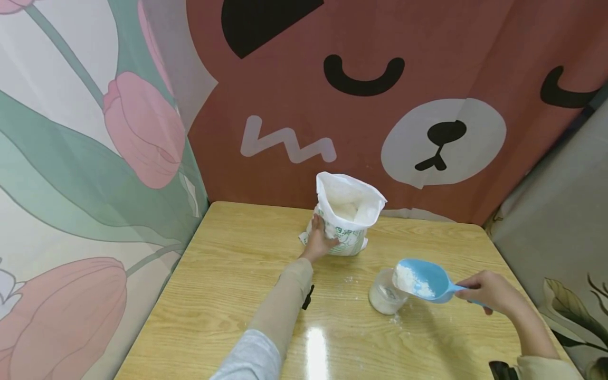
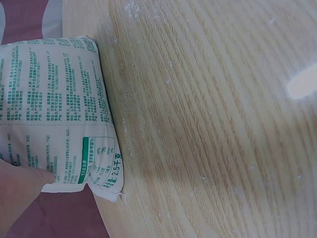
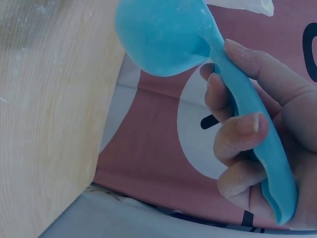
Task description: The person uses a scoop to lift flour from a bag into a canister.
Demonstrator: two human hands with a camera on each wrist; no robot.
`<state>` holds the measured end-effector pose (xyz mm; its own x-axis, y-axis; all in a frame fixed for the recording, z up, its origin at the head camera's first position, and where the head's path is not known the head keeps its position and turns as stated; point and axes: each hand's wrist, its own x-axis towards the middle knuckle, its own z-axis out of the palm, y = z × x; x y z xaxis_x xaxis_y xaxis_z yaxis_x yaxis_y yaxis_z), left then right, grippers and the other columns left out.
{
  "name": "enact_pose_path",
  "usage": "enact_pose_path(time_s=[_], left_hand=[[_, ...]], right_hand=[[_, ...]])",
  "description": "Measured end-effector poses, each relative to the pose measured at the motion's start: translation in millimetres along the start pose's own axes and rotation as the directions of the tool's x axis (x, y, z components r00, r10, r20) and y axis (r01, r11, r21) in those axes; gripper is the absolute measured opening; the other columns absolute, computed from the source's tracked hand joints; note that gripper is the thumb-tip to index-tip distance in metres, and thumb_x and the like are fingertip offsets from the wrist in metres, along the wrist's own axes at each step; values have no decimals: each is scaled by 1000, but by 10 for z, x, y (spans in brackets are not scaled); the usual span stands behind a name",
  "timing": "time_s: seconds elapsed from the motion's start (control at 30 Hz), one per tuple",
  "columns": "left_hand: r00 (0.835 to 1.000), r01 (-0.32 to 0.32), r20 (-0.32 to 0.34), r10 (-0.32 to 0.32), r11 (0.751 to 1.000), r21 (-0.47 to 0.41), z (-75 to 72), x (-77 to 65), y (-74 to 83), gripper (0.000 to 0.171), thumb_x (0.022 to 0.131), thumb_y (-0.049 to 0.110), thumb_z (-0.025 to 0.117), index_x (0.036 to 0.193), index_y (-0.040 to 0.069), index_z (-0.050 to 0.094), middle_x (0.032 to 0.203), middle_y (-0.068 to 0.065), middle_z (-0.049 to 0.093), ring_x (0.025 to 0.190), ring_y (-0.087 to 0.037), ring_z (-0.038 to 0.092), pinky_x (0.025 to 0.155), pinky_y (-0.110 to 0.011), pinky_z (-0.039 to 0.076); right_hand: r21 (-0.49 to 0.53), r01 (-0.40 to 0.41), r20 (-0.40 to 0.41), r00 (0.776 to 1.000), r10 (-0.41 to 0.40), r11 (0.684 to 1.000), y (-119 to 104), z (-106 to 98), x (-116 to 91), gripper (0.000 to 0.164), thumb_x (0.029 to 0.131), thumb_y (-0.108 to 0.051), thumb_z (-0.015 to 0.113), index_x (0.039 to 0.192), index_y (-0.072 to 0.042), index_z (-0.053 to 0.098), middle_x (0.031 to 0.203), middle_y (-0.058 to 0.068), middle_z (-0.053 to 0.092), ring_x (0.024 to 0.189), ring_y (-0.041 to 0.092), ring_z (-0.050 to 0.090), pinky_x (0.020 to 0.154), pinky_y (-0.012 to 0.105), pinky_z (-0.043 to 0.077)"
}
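An open white flour bag with green print stands near the back of the table. My left hand holds its left side, the thumb lying across the printed face. In my right hand is a light-blue scoop, its handle gripped with curled fingers. White flour lies heaped at the scoop's front. The scoop's lip is tilted over a clear plastic cup, overlapping the cup's right rim in the head view. White flour shows low inside the cup.
The wooden table has flour specks scattered around the cup and in front of the bag. A brown curtain with a bear print hangs right behind the table's back edge. Printed curtains also close in the left and right sides.
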<state>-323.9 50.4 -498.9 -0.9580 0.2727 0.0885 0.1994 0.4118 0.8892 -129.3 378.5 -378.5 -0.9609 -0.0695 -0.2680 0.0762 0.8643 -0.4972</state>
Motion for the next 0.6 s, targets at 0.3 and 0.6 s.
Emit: enact_pose_path(time_s=[0.3,0.6], left_hand=[[1000,-10,-3,10,1000,13,-5,-6,10,98,79,15,73,144,-7,2,151,-20,-7,138,-33,-3,110,-39,16],[1000,-13,-1,13,1000,17,-6,-5,12,98,80,15,72,144,-6,1,152,-19,-7,138,-32,-3,109,-39,17]], right_hand=[[-51,12,18,1000,-11,999,-56,-11,15,28,83,-19,67,101,3,69,76,1,62,38,13,41,43,30,41],[-126,-43,-8,999,42,991,-162,-3,21,29,82,-18,67,104,1,69,73,-2,64,40,14,40,41,30,37]])
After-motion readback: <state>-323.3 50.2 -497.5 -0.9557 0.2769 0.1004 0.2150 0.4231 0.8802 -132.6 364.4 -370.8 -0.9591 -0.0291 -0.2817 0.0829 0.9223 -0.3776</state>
